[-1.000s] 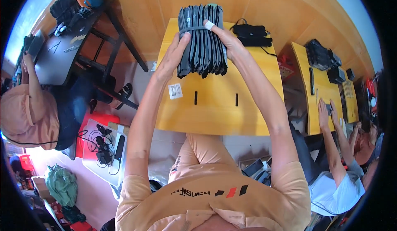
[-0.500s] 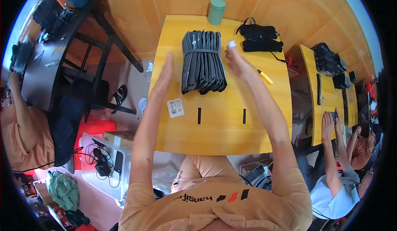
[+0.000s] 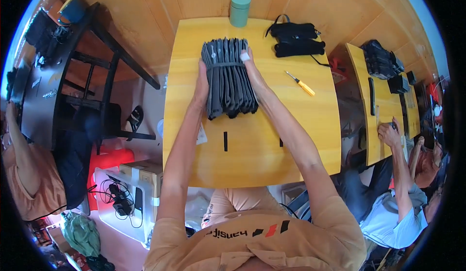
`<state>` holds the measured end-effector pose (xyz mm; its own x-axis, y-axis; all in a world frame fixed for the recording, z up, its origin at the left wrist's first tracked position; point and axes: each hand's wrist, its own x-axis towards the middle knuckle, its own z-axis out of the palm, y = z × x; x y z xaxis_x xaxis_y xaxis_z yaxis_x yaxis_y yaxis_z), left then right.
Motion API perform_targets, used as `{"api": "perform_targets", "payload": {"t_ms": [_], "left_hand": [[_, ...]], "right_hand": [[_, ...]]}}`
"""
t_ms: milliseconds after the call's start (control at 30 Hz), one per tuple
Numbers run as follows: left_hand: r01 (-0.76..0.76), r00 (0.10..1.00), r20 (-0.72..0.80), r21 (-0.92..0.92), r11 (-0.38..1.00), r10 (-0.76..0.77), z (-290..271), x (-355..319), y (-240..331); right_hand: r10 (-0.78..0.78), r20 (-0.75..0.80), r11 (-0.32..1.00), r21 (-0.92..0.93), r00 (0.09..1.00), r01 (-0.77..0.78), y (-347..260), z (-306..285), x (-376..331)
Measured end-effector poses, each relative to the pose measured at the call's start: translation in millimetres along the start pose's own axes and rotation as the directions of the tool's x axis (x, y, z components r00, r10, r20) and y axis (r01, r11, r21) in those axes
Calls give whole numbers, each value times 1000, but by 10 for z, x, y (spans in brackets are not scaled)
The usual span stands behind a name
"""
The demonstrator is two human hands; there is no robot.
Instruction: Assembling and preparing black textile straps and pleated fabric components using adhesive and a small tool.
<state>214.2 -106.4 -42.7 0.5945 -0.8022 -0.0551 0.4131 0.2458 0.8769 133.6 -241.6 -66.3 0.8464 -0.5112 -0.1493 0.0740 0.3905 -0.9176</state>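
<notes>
As the bare left hand [image 3: 201, 84] presses its left side, a thick bundle of folded dark-grey fabric pieces [image 3: 229, 91], cinched by a grey strap [image 3: 225, 65], sits left of centre on or just over the yellow wooden tabletop [image 3: 242, 166], which one I can't tell; behind it, a pale-green lidded cylinder [image 3: 240, 13]; the bare right hand [image 3: 253, 74] clasps the bundle's other side, and further right, a soft black pouch [image 3: 297, 39] and a yellow-handled screwdriver [image 3: 305, 87]

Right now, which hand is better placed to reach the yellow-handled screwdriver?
Probably the right hand: it's on the screwdriver's side of the dark bundle; the left hand is on the opposite side.
</notes>
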Motion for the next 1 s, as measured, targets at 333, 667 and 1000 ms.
{"api": "perform_targets", "payload": {"t_ms": [333, 667, 1000], "left_hand": [[-409, 909, 176, 187, 893, 379, 342, 17, 755], [-509, 860, 328, 496, 704, 391, 97, -36, 418], [-353, 935, 241, 592, 724, 259, -324, 73, 123]], "right_hand": [[-547, 100, 806, -207, 831, 555, -1108, 347, -422], [-225, 321, 920, -240, 920, 309, -295, -279, -463], [14, 338, 917, -380, 941, 123, -261, -162, -424]]}}
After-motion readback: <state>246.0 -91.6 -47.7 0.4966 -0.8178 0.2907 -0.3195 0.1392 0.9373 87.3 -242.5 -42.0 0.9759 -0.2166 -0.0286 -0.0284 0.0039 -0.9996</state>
